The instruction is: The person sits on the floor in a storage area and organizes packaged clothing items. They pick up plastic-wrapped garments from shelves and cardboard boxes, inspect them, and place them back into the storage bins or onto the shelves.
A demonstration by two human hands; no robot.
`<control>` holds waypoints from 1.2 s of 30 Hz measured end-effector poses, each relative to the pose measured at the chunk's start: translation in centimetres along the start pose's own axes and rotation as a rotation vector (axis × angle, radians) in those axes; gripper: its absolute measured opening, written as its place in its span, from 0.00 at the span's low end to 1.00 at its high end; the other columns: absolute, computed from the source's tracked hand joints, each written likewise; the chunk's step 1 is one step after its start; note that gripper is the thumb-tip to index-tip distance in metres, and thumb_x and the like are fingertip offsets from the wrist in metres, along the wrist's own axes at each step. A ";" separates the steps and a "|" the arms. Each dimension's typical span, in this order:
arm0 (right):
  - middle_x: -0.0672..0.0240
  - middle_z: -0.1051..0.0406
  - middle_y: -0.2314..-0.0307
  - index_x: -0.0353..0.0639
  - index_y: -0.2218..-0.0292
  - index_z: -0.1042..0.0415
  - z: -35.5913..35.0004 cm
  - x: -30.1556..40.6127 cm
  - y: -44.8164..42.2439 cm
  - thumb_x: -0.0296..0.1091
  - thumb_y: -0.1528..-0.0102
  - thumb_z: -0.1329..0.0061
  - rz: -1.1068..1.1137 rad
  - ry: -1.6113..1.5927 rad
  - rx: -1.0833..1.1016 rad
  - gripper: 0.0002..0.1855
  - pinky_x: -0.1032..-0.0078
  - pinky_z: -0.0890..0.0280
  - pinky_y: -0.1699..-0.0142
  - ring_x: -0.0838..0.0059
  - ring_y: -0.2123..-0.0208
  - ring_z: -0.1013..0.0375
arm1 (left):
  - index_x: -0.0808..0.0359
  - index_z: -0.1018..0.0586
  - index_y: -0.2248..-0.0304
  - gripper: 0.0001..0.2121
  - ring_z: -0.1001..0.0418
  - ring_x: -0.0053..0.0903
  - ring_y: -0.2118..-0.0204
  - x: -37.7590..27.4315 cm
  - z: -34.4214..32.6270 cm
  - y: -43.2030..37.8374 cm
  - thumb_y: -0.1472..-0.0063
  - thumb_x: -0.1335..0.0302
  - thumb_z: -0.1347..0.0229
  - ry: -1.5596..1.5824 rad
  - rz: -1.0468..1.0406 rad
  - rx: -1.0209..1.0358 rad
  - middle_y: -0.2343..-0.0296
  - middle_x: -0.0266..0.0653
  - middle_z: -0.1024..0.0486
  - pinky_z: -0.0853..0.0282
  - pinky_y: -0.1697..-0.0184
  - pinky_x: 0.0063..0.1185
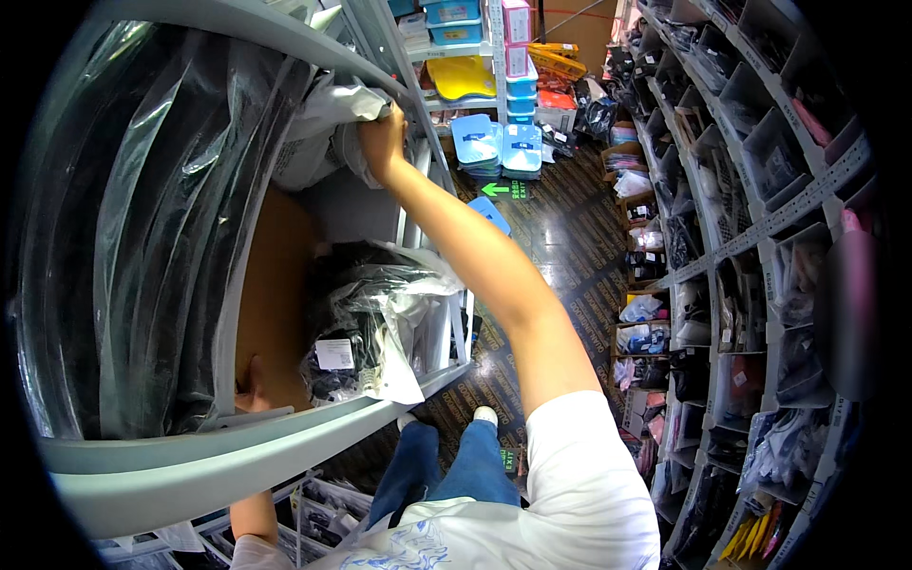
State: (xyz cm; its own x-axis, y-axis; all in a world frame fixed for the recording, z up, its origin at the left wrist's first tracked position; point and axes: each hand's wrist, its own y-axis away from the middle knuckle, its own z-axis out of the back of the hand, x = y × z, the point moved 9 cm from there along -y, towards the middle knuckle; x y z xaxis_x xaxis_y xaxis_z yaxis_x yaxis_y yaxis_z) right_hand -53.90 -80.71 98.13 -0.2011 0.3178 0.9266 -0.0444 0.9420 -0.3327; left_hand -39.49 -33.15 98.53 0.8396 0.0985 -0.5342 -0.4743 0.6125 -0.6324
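Note:
My right hand [385, 139] reaches far into a grey metal shelf unit [235, 470]. Its fingers are closed on the edge of a translucent plastic bag [320, 117]. My left hand [254, 388] is low at the left, behind the shelf's front beam and beside a brown board [274, 285]. Only part of that hand shows, and what its fingers do is hidden. Between my hands lies a heap of black goods in clear plastic bags [356, 299], with a white label [335, 354] on one. Left of the board stand long dark items in clear plastic wrap [164, 214].
Blue lidded boxes [522, 147] are stacked on the dark patterned floor [570, 242] ahead. A rack of grey bins [773, 164] filled with bagged goods runs along the right. Small cartons [643, 338] line its foot. Lower bins [324, 509] sit beneath my left arm.

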 end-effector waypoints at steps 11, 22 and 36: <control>0.65 0.27 0.66 0.39 0.58 0.29 -1.9 0.4 0.9 0.36 0.45 0.56 -0.053 -0.081 0.584 0.15 0.74 0.36 0.59 0.76 0.63 0.31 | 0.72 0.28 0.55 0.18 0.30 0.36 0.56 -2.7 -1.6 -2.0 0.45 0.73 0.45 -0.532 0.257 0.175 0.57 0.48 0.29 0.36 0.53 0.24; 0.44 0.47 0.48 0.31 0.42 0.61 9.4 -2.7 8.6 0.45 0.57 0.41 -0.342 0.116 0.343 0.54 0.69 0.49 0.43 0.59 0.44 0.46 | 0.73 0.27 0.58 0.15 0.29 0.39 0.60 -7.3 -5.8 -6.2 0.45 0.76 0.49 -0.590 -0.161 0.278 0.60 0.52 0.28 0.35 0.55 0.27; 0.41 0.56 0.46 0.45 0.41 0.74 12.3 3.5 25.0 0.51 0.61 0.39 -0.809 0.050 0.155 0.63 0.45 0.45 0.50 0.44 0.46 0.50 | 0.74 0.27 0.61 0.11 0.27 0.37 0.63 -6.7 2.9 -1.3 0.45 0.83 0.54 0.191 -0.012 0.063 0.63 0.52 0.28 0.34 0.57 0.27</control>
State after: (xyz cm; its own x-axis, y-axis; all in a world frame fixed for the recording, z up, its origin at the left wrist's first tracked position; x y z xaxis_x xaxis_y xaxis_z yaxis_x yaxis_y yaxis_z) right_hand -67.73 -57.32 90.93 -0.0052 -0.4445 0.8957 -0.2918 0.8574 0.4239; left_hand -43.74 -32.35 104.59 0.7767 -0.0565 -0.6273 -0.4419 0.6609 -0.6066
